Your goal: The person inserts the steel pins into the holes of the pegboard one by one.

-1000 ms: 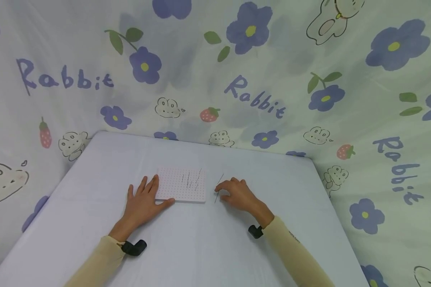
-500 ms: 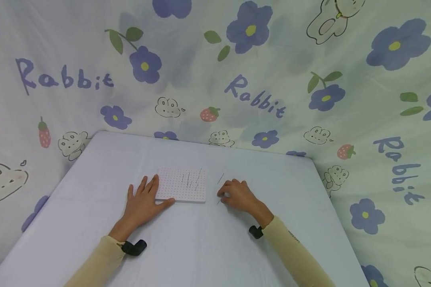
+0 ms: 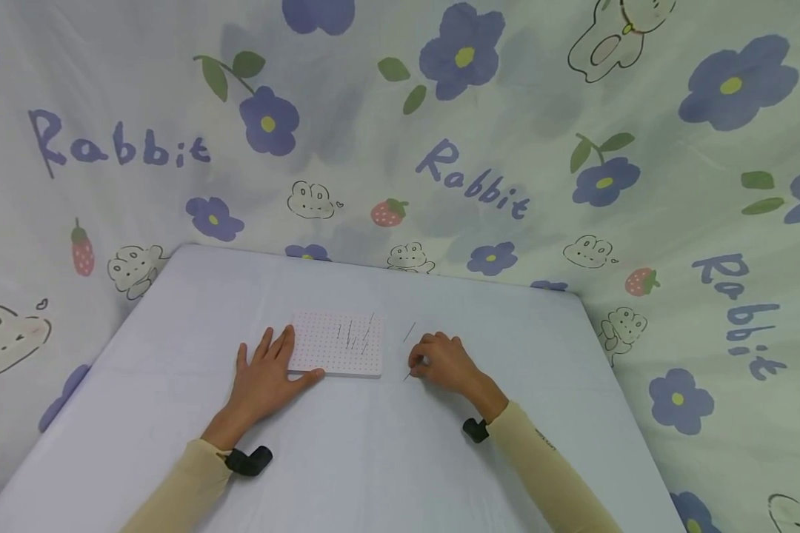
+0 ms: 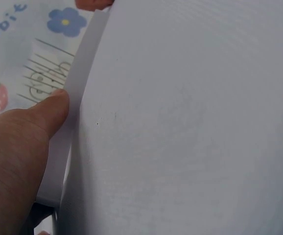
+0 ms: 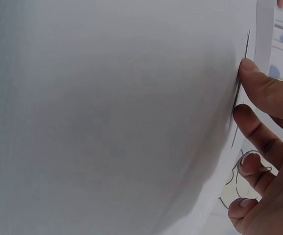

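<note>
A white pegboard (image 3: 313, 352) with rows of small holes lies on the table, and several thin dark needles (image 3: 350, 333) stand up from its right half. My left hand (image 3: 263, 381) rests at its left side with fingers spread and straight; the thumb (image 4: 58, 105) lies against the board's near edge. To the right of the board, my right hand (image 3: 447, 366) is on the table with curled fingers. Its thumb and forefinger are on a thin needle (image 5: 247, 41) lying there, one end showing past the thumb. Another loose needle (image 3: 410, 332) lies just beyond this hand.
A white cloth covers the table (image 3: 507, 326). Behind it and along both sides hangs a curtain (image 3: 347, 148) printed with flowers and rabbits. A dark wrist camera (image 3: 250, 460) is strapped at the left sleeve, another camera (image 3: 475, 430) at the right.
My right hand has shifted slightly right, and its thumb and forefinger have drawn in around the near needle, which is now mostly hidden. My left hand and the pegboard have stayed still.
</note>
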A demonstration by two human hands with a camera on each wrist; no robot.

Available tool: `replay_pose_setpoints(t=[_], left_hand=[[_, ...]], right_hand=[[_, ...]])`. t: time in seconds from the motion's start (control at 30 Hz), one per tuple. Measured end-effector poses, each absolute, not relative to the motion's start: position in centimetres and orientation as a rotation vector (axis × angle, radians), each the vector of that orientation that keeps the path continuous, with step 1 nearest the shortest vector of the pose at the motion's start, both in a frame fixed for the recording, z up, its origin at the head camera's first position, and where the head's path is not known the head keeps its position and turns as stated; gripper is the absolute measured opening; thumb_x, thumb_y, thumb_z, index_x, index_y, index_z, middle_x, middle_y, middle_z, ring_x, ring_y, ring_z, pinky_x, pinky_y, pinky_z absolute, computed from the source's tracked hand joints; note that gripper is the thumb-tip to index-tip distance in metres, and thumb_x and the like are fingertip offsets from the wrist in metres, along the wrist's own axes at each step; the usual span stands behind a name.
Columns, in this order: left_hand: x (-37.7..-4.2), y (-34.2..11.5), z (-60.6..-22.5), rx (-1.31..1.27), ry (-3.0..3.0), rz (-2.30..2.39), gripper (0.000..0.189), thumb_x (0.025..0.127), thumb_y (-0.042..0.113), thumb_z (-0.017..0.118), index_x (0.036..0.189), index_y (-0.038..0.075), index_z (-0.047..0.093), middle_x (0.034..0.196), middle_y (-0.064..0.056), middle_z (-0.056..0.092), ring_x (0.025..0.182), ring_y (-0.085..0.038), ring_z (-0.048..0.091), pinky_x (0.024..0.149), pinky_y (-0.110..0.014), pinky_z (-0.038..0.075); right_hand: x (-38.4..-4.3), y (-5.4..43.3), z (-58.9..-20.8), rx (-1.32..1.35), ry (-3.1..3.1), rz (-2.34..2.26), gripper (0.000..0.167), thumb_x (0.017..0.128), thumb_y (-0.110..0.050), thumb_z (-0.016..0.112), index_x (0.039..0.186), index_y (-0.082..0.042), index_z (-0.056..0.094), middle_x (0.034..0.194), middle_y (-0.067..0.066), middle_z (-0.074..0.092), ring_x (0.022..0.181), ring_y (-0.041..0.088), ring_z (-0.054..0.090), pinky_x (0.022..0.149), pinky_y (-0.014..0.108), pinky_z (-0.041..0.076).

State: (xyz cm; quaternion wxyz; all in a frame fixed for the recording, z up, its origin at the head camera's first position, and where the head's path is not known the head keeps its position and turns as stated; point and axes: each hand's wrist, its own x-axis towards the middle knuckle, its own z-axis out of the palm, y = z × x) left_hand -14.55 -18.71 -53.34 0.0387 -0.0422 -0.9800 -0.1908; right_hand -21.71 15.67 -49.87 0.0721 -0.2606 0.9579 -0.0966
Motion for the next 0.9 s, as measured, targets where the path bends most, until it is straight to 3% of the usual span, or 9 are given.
replay_pose_setpoints(t=[0.4,0.9], left_hand=[[-14.51,-18.67,-53.17,-0.131,-3.012,-0.582,0.114,0.085,0.075,0.058,0.158,-0.002,0.02,0.161,-0.026,0.027,0.151,-0.047,0.015,0.114,-0.073,-0.001],[-14.57,-18.69,-53.39,-0.132,-2.998,-0.585,0.114,0.085,0.077,0.057,0.158,-0.002,0.021,0.161,-0.025,0.027,0.151,-0.047,0.015,0.113,-0.074,0.0]], right_hand=[[-21.62,15.75,-50.14,-0.854,2.879,-0.216,0.004,0.088,-0.03,0.079,0.087,-0.029,0.076,0.089,-0.014,0.061,0.086,0.011,0.052,0.076,0.037,0.04],[-21.44,15.9,-50.32,-0.853,2.853,-0.291,0.012,0.092,-0.024,0.075,0.082,-0.028,0.071,0.085,-0.015,0.059,0.083,0.01,0.05,0.078,0.038,0.04]])
